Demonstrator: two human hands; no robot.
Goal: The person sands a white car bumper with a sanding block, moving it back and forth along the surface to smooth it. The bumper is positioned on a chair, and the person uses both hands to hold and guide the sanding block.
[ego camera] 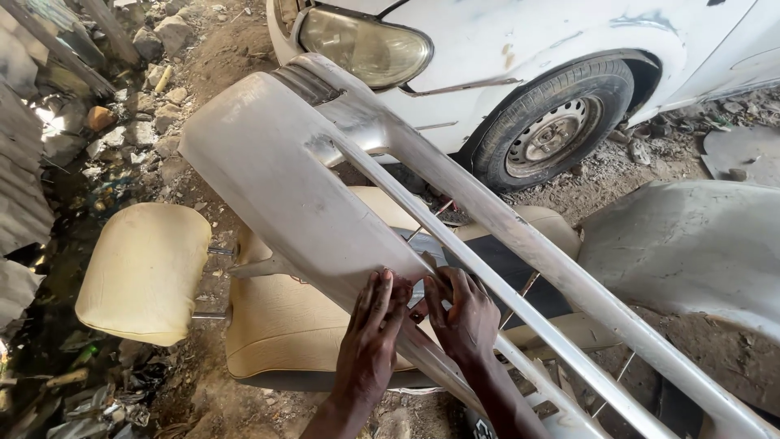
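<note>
Both hands are down on the work, side by side and nearly touching: left hand flat with fingers spread on the lower edge of the grey car bumper, right hand just beside it, fingers curled and pressing at the same edge where a thin rib runs off. Neither hand is clamped round anything; they lie open on the surface, palms down. Now the bumper itself: it rests tilted across a tan car seat, its long axis running from upper left, well away from the person, down to lower right past the right forearm. So the bulk of the panel lies ahead and to the left of the hands, and the left hand is the nearer to that broad face. Beyond sits the seat's headrest at left, a white car with its wheel behind, and rubble-strewn ground.
</note>
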